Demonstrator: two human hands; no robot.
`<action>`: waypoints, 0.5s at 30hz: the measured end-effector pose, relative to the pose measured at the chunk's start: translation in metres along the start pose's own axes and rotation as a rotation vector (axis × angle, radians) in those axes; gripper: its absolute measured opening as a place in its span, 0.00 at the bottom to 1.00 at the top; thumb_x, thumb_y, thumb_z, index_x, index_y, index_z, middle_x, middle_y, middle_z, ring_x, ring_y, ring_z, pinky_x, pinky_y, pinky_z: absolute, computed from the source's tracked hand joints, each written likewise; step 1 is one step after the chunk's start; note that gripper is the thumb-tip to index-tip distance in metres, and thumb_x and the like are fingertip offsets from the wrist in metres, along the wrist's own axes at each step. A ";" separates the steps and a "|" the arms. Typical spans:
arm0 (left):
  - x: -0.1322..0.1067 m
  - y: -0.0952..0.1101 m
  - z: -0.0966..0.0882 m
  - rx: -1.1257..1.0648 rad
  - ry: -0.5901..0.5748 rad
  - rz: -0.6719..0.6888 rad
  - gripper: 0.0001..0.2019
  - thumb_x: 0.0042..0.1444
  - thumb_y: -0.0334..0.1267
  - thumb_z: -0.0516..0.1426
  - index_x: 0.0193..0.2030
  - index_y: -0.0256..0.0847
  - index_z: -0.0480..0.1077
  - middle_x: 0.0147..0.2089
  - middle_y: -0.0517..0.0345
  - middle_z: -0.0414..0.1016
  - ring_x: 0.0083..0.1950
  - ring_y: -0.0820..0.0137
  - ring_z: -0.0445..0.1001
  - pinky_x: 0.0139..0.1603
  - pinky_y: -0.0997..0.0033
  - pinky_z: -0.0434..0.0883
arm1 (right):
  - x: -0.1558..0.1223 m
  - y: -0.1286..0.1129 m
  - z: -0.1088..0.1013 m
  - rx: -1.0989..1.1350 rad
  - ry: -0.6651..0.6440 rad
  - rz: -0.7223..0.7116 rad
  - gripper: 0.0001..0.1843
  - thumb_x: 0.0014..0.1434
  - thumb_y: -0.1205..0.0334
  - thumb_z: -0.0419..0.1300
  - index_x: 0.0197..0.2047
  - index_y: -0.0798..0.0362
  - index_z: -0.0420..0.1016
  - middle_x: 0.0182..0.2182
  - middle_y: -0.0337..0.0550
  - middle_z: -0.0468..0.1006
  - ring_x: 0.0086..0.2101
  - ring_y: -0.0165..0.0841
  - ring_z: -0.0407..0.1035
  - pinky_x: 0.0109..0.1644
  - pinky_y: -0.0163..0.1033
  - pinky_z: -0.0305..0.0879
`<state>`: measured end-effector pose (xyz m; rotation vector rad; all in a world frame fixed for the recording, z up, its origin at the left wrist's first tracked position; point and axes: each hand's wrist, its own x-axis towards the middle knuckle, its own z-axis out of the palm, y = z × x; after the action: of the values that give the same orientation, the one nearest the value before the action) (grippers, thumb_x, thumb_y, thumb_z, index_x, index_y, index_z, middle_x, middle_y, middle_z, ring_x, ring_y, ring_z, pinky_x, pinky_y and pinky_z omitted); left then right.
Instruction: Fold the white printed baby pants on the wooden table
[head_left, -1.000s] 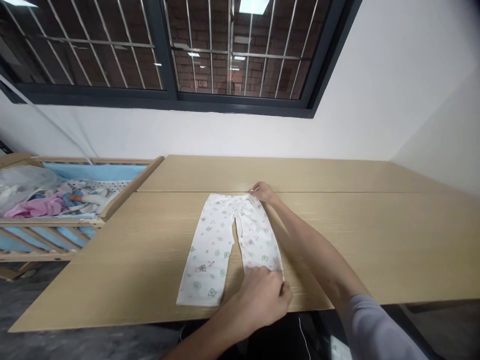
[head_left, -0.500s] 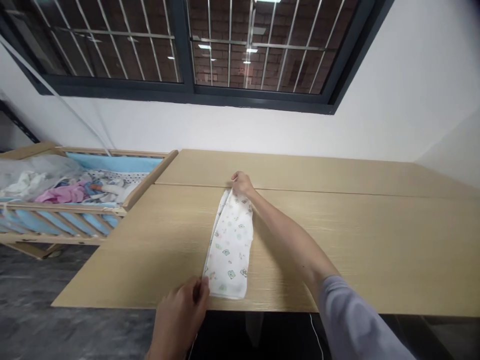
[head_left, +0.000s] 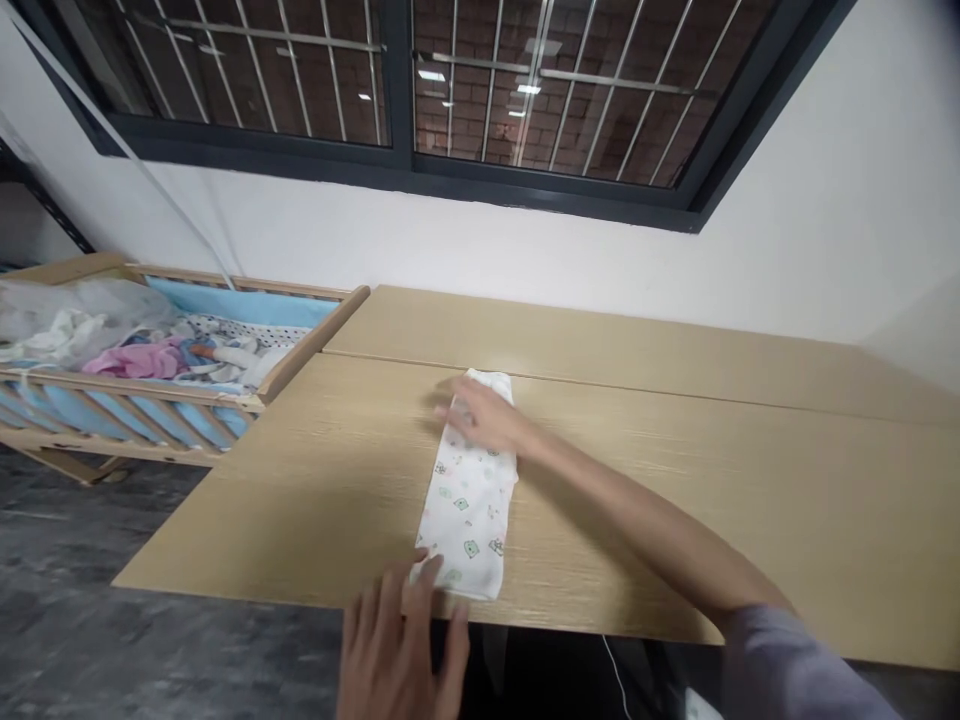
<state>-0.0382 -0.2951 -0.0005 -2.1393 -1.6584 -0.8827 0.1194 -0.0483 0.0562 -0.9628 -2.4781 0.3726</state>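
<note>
My right hand (head_left: 476, 415) has shifted onto the one folded pair of trousers (head_left: 466, 515), lying open; my left hand (head_left: 397, 640), also open, grips nothing.

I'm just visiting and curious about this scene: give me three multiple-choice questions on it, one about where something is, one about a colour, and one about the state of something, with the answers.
1. Where does the white printed cloth garment lie?
A. On the pale wooden table
B. On the grey floor
C. On the windowsill

2. What colour is the padding inside the wooden crib?
A. Red
B. Blue
C. Black

3. What state is the garment in?
A. Spread out wide
B. Folded into a long narrow strip
C. Bunched into a ball

Answers:
1. A, it rests on the tabletop under the right hand.
2. B, pale blue runs along the crib's sides.
3. B, it shows as one straight, narrow band.
</note>
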 end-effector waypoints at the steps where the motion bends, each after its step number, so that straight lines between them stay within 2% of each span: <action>1: -0.005 0.006 0.004 0.005 -0.001 0.045 0.16 0.65 0.39 0.55 0.58 0.38 0.70 0.57 0.43 0.77 0.55 0.58 0.75 0.53 0.60 0.66 | -0.018 -0.017 0.000 0.022 -0.118 -0.123 0.29 0.72 0.46 0.49 0.69 0.53 0.61 0.68 0.54 0.64 0.66 0.44 0.59 0.68 0.52 0.57; 4: -0.019 0.020 0.018 0.067 -0.041 0.084 0.22 0.63 0.39 0.55 0.63 0.40 0.68 0.64 0.40 0.72 0.62 0.55 0.72 0.56 0.56 0.63 | -0.068 -0.056 0.008 0.090 -0.396 -0.370 0.34 0.73 0.47 0.49 0.75 0.50 0.48 0.74 0.52 0.48 0.72 0.42 0.43 0.72 0.54 0.49; 7: -0.029 0.028 0.028 0.088 -0.061 0.033 0.20 0.64 0.41 0.55 0.62 0.46 0.70 0.65 0.43 0.72 0.63 0.55 0.72 0.54 0.54 0.63 | -0.091 -0.061 0.021 0.130 -0.511 -0.413 0.36 0.73 0.46 0.47 0.76 0.54 0.45 0.75 0.54 0.43 0.73 0.41 0.38 0.75 0.50 0.42; 10: -0.033 0.033 0.029 0.059 -0.105 -0.050 0.21 0.65 0.42 0.54 0.65 0.50 0.68 0.68 0.48 0.69 0.66 0.56 0.70 0.53 0.55 0.64 | -0.081 -0.030 0.030 0.099 -0.519 -0.348 0.36 0.73 0.43 0.44 0.77 0.50 0.43 0.75 0.49 0.39 0.73 0.41 0.35 0.76 0.53 0.36; 13: -0.030 0.037 0.026 0.065 -0.130 -0.094 0.22 0.66 0.43 0.54 0.67 0.51 0.67 0.69 0.50 0.68 0.66 0.57 0.70 0.53 0.55 0.65 | -0.049 0.025 0.031 -0.001 -0.477 -0.221 0.37 0.72 0.39 0.41 0.77 0.43 0.38 0.75 0.42 0.34 0.73 0.41 0.32 0.76 0.55 0.31; 15: -0.029 0.040 0.024 0.089 -0.132 -0.100 0.22 0.66 0.45 0.54 0.66 0.51 0.67 0.69 0.50 0.68 0.65 0.56 0.71 0.52 0.54 0.65 | -0.024 0.066 0.027 -0.093 -0.461 -0.122 0.39 0.71 0.36 0.38 0.78 0.44 0.36 0.75 0.41 0.33 0.74 0.40 0.31 0.76 0.54 0.29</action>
<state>0.0019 -0.3147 -0.0317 -2.1116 -1.8467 -0.6936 0.1586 -0.0194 -0.0005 -0.8271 -2.9774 0.4875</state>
